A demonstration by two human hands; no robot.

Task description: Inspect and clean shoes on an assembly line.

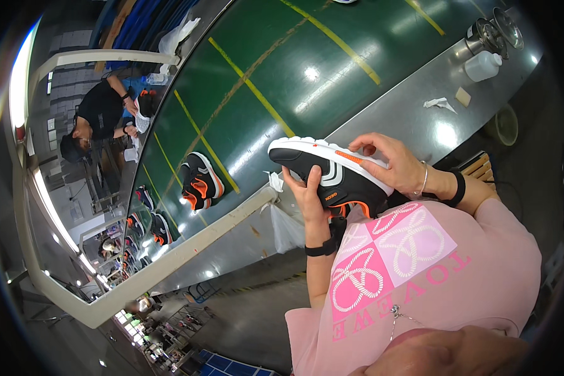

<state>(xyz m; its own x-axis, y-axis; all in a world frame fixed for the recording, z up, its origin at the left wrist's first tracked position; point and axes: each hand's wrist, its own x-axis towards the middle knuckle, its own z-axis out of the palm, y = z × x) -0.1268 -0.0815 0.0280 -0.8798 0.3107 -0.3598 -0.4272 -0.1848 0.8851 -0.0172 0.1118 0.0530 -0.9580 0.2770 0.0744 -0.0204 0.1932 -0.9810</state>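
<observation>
I hold a black sneaker point(332, 175) with a white sole and orange accents in front of my chest, sole turned up and away from me. My left hand point(308, 195) grips its side from below, a black band on that wrist. My right hand point(390, 161) presses on the sole edge and heel from above, with a bracelet and a black band on that wrist. Both hands are closed on the shoe, over the grey metal work surface point(413, 122).
A green conveyor belt point(282, 69) with yellow lines carries a pair of matching sneakers point(200, 182) and more shoes point(151, 216) farther along. A co-worker in black point(100, 113) stands beyond. A white bottle point(482, 66), metal cans point(492, 28), crumpled paper point(438, 103) and a clear bag point(286, 229) lie nearby.
</observation>
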